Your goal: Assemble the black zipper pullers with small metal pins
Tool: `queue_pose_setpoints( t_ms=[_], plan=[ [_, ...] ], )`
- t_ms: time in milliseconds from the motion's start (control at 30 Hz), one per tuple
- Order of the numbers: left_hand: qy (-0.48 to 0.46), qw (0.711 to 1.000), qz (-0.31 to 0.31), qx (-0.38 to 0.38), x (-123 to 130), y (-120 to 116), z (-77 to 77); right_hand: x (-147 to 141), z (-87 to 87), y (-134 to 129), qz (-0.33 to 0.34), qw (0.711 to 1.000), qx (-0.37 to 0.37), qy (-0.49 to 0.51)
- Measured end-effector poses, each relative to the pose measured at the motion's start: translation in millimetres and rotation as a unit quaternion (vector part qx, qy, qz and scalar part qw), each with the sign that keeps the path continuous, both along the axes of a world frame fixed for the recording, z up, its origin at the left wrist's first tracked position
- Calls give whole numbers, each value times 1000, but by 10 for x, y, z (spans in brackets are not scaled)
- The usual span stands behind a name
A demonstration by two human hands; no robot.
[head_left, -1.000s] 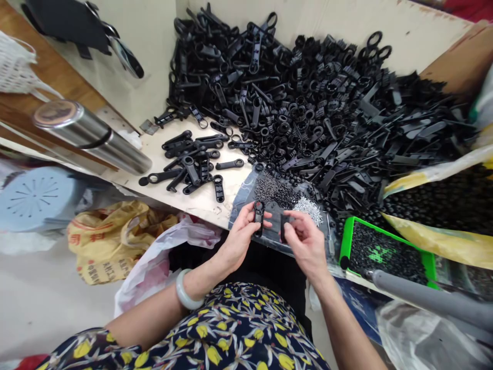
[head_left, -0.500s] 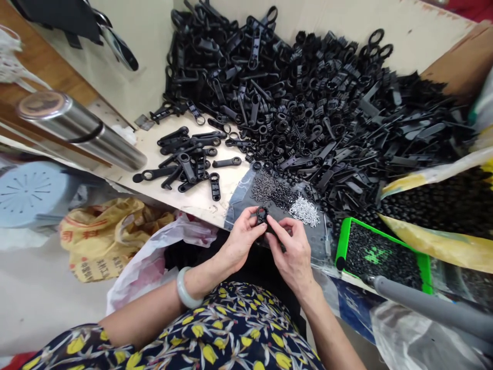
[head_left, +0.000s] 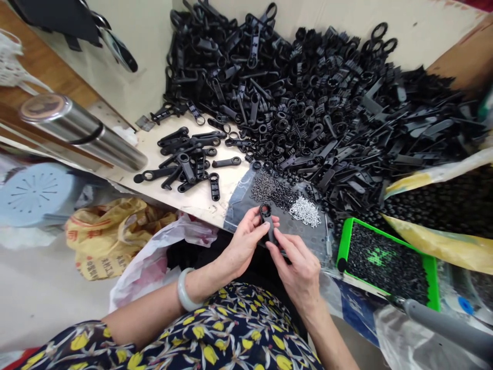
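Observation:
Between my two hands is a black plastic handle part [head_left: 267, 218] with a round ring at its upper end. My left hand [head_left: 246, 239] pinches it from the left, thumb across its front just below the ring. The fingers of my right hand [head_left: 296, 259] close on its lower end from the right. Just beyond lie small dark pieces [head_left: 271, 190] and a heap of silvery pins [head_left: 305, 210] on a grey sheet [head_left: 241, 205]. A large heap of black plastic parts [head_left: 308, 103] fills the back, with several handle parts [head_left: 187, 167] lying apart at the left.
A steel flask [head_left: 84, 131] leans at the left. At the right are a green tray [head_left: 433, 282] of small black pieces, a grey rod-like tool [head_left: 442, 318], a thin screwdriver [head_left: 328, 239] and a yellow-edged bag [head_left: 435, 236]. A yellow sack [head_left: 103, 236] lies below the table edge.
The black part has turned more upright and shows more of its length below the ring. My right hand has shifted down and slightly right, to its lower end.

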State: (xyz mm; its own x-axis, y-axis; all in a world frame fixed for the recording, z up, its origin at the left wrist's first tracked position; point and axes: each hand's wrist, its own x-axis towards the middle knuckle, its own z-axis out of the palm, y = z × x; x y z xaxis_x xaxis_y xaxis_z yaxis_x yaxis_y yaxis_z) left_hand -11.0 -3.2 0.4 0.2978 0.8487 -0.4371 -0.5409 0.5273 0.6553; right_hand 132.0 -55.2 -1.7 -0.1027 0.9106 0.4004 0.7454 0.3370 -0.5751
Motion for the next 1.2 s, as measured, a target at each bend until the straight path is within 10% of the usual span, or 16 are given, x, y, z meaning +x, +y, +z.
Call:
queue_pose_setpoints(
  t_ms=[1200],
  plan=[
    [10,999,43,17,76,-64,-34,-255,-215,-113,-59,992,-11,108]
  ],
)
